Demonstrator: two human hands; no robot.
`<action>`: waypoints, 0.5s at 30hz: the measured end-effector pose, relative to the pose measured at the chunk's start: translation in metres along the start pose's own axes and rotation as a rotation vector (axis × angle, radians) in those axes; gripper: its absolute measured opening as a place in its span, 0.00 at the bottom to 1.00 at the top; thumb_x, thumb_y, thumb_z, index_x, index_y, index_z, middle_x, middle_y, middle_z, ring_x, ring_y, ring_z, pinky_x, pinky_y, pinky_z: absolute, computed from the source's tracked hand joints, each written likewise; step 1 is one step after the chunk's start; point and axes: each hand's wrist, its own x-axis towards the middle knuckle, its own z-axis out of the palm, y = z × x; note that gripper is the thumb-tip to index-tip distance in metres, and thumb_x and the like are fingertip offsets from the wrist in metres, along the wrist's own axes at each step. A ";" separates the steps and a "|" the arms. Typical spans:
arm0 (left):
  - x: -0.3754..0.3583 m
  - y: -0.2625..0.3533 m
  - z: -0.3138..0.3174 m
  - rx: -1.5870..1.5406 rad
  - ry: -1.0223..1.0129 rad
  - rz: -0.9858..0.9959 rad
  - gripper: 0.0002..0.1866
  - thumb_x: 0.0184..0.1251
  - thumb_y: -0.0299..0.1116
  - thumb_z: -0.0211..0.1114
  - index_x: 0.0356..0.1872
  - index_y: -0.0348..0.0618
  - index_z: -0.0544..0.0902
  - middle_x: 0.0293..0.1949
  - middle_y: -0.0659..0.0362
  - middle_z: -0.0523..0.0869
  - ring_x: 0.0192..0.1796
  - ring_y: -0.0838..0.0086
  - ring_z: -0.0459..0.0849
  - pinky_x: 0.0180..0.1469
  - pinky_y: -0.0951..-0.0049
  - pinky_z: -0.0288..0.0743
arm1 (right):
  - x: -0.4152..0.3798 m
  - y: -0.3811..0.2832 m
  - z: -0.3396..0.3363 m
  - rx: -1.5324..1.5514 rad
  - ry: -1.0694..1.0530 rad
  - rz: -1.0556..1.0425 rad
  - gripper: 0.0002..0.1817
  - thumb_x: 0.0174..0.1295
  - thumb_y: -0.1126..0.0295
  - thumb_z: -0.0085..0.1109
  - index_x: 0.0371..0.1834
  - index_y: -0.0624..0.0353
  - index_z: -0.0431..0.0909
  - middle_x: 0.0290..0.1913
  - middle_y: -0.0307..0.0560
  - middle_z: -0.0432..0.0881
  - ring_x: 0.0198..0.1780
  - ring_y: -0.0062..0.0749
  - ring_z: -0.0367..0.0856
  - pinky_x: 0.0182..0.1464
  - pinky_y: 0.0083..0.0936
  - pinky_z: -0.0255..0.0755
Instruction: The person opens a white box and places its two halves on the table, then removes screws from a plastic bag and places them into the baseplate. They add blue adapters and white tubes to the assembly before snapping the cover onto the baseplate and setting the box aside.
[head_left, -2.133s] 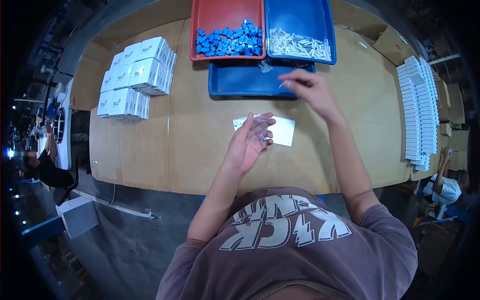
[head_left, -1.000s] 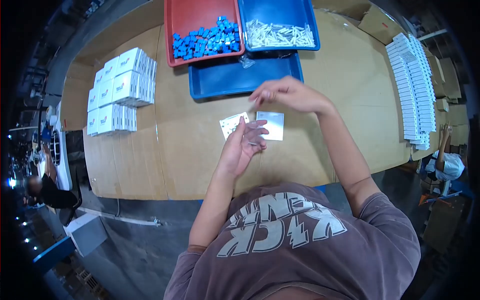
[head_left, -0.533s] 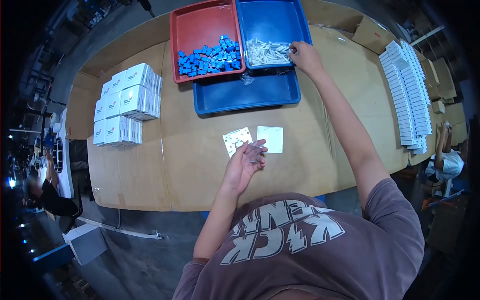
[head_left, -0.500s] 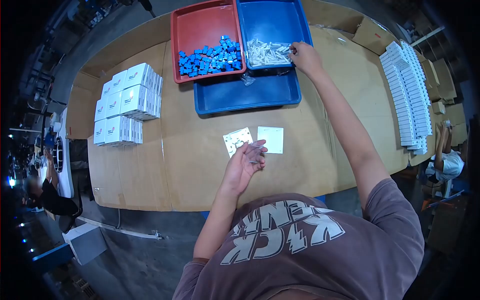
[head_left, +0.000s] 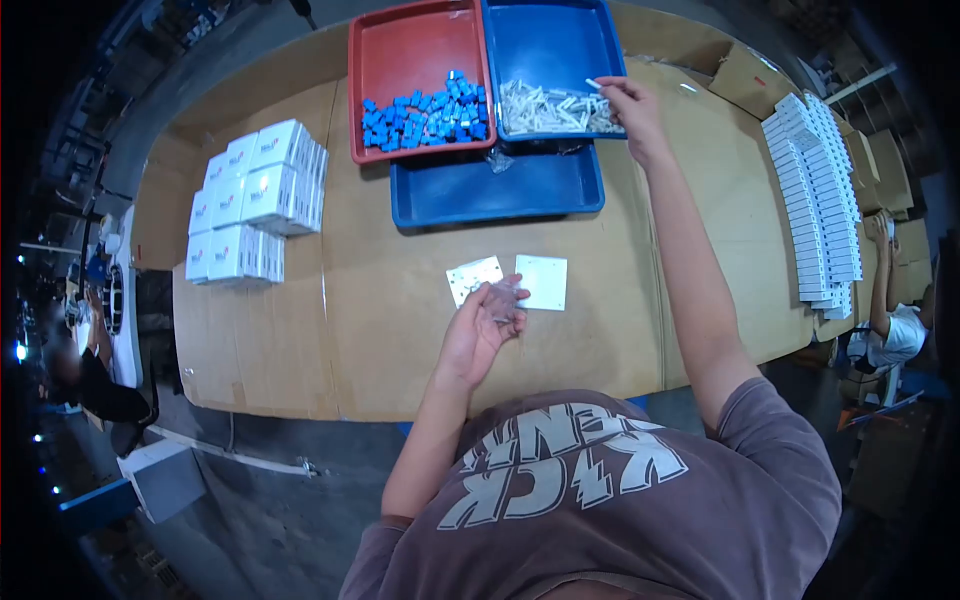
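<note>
My left hand [head_left: 480, 335] is closed on a small clear plastic bag [head_left: 503, 300], just in front of two white square plates on the table. The left plate [head_left: 474, 275] is tilted and has small holes and marks; the right plate [head_left: 542, 283] lies straighter. My right hand [head_left: 632, 108] pinches a small white piece [head_left: 594, 84] over the right edge of the upper blue tray [head_left: 555, 45]. Many similar white pieces [head_left: 550, 110] lie in that tray.
A red tray [head_left: 415, 45] holds several blue pieces [head_left: 430, 118]. Below it is a lower blue tray [head_left: 497, 190]. White boxes [head_left: 245, 200] are stacked at the left, more boxes [head_left: 815, 200] at the right. One person [head_left: 895, 335] is at the far right, another [head_left: 95, 375] at the far left.
My right hand has lifted from the white pieces and moved slightly right, with one piece now showing between its fingers. My left hand stays nearly in place with the bag.
</note>
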 end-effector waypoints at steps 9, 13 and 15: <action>0.007 0.006 -0.001 -0.034 0.027 -0.053 0.30 0.86 0.51 0.51 0.70 0.34 0.77 0.59 0.51 0.86 0.48 0.69 0.86 0.55 0.66 0.80 | -0.180 -0.054 0.036 0.151 -0.438 0.270 0.09 0.72 0.74 0.66 0.51 0.64 0.87 0.29 0.28 0.76 0.32 0.09 0.69 0.35 0.13 0.63; 0.012 0.006 0.004 -0.030 0.010 -0.077 0.30 0.86 0.52 0.51 0.69 0.33 0.77 0.59 0.50 0.87 0.48 0.68 0.86 0.55 0.65 0.81 | -0.206 -0.040 0.033 0.044 -0.590 0.276 0.09 0.68 0.73 0.71 0.49 0.63 0.88 0.28 0.25 0.76 0.29 0.08 0.67 0.32 0.14 0.60; 0.014 0.004 0.004 -0.014 0.017 -0.088 0.29 0.86 0.52 0.52 0.68 0.34 0.78 0.60 0.50 0.87 0.48 0.68 0.87 0.55 0.65 0.81 | -0.208 -0.043 0.033 -0.007 -0.634 0.269 0.09 0.67 0.73 0.72 0.48 0.62 0.89 0.27 0.26 0.75 0.29 0.08 0.65 0.31 0.15 0.58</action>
